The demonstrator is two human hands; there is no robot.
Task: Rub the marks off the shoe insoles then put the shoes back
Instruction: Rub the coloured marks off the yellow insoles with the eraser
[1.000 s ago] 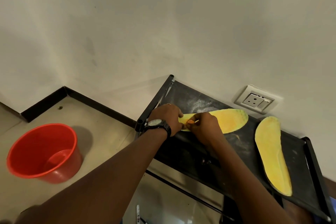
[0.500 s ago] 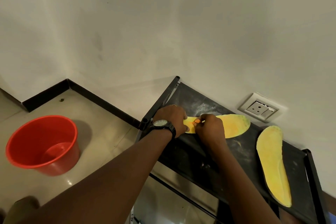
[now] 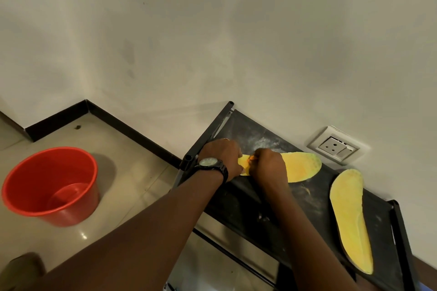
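A yellow insole (image 3: 300, 166) lies at the left end of the black rack (image 3: 248, 201). The left hand (image 3: 222, 157) curls its fingers over the insole's end, holding it down. The right hand (image 3: 270, 164) pinches a small orange piece (image 3: 251, 159) against it. A second insole (image 3: 350, 220) lies at the rack's right end. A red bucket (image 3: 30, 196) stands left of the rack, and a wall socket (image 3: 335, 145) sits behind it. The wristwatch (image 3: 208, 162) dial is too small to read.

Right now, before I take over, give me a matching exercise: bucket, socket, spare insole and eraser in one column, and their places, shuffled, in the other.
Things:
1 bucket
2 socket
3 spare insole
4 eraser

Places:
A pinched in the right hand
B on the floor
C on the wall
D on the black shelf, untouched

Pairs: 1-B, 2-C, 3-D, 4-A
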